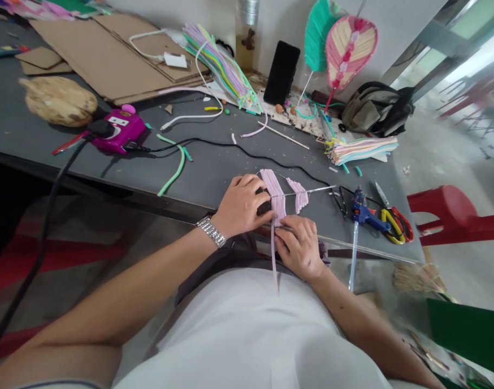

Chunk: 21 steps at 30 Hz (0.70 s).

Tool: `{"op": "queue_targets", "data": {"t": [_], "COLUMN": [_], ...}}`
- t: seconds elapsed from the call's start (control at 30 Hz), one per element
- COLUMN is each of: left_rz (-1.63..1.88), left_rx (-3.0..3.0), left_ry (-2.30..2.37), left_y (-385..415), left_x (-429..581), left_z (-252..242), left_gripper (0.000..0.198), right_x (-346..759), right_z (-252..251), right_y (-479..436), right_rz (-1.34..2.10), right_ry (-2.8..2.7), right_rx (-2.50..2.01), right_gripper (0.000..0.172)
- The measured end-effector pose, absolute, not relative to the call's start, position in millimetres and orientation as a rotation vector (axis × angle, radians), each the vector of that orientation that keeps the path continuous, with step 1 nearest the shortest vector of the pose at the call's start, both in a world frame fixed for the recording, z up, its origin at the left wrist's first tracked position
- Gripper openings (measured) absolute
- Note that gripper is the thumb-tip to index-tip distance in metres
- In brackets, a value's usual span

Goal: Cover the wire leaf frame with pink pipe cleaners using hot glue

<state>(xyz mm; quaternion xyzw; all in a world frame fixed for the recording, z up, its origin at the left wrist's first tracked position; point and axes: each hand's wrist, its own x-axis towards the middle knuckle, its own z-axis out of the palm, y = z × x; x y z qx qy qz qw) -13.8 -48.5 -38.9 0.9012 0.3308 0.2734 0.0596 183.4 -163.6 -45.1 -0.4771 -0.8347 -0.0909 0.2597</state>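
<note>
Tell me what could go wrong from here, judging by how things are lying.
The clear glue stick in the blue glue gun juts past the table edge near the right forearm; a bump might drag the gun off.

The loose pink strip hangs over the edge beside the right hand and could snag.

The thick black cord drops off the table; catching it might tug the purple box.

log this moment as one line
left hand: at pale-pink ribbed rectangular panel | right hand: at panel's lower end | nearby: blue plastic glue gun
</note>
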Motion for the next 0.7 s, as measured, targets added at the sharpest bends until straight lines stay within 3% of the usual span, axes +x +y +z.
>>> {"op": "queue_targets", "data": {"t": [0.27,0.7], "left_rz": [0.836,0.803], "left_rx": [2.743,2.756], "left_ry": [1.063,1.081], "left_y": [-57,-55], "left_x": [-14,-6], "left_z": [-43,-41], "left_gripper": [0.036,0.046], "right_x": [186,195], "right_z": [-49,-54], "right_y": [-153,-144], "right_rz": [-0.440,-0.338], "right_ry": [-2.314,-2.239], "right_rx": [-1.128,-1.250], "right_gripper": [0.012,0.012]}}
